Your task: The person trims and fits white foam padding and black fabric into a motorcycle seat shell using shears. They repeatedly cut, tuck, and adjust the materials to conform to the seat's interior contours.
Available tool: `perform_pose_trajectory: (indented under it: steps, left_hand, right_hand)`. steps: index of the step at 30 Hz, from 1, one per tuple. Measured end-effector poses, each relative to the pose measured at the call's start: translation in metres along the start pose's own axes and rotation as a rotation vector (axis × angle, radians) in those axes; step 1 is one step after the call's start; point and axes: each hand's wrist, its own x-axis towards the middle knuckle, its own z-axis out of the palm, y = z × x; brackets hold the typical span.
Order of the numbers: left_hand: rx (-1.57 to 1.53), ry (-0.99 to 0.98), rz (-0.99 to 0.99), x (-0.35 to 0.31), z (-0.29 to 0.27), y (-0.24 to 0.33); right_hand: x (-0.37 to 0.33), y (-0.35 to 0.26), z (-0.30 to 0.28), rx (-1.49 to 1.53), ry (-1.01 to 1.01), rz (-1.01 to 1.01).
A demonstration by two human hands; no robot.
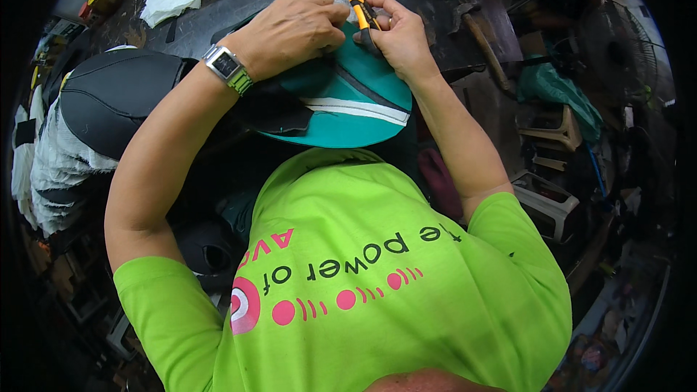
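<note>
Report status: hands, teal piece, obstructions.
Right hand gripping yellow-and-black tool. Left hand curled over teal piece, grip unclear. White stripe exposed. Hammer lies right, apart from both hands.

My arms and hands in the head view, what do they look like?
Short bright green sleeves leave the forearms bare. The left hand has a rectangular, dark-faced watch with a greenish shiny band at its wrist. The right hand is ungloved.
</note>
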Motion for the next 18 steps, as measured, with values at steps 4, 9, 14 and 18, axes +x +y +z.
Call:
perform_pose_trajectory:
  steps: [4, 9, 14, 18]
  left_hand:
    - [-0.012, -0.017, -0.155, -0.001, -0.003, 0.007]
    - [-0.184, -0.027, -0.272, 0.009, -0.003, 0.000]
    - [-0.293, -0.069, -0.326, 0.010, -0.007, -0.005]
    - [-0.299, -0.089, -0.321, 0.009, -0.012, -0.005]
  right_hand:
    - [-0.023, -0.008, -0.014, 0.064, 0.119, -0.127]
    - [-0.074, -0.038, -0.064, -0.164, 0.041, -0.091]
    - [-0.117, -0.056, -0.082, -0.576, -0.108, -0.040]
    - [-0.125, -0.055, -0.070, -0.657, -0.143, -0.067]
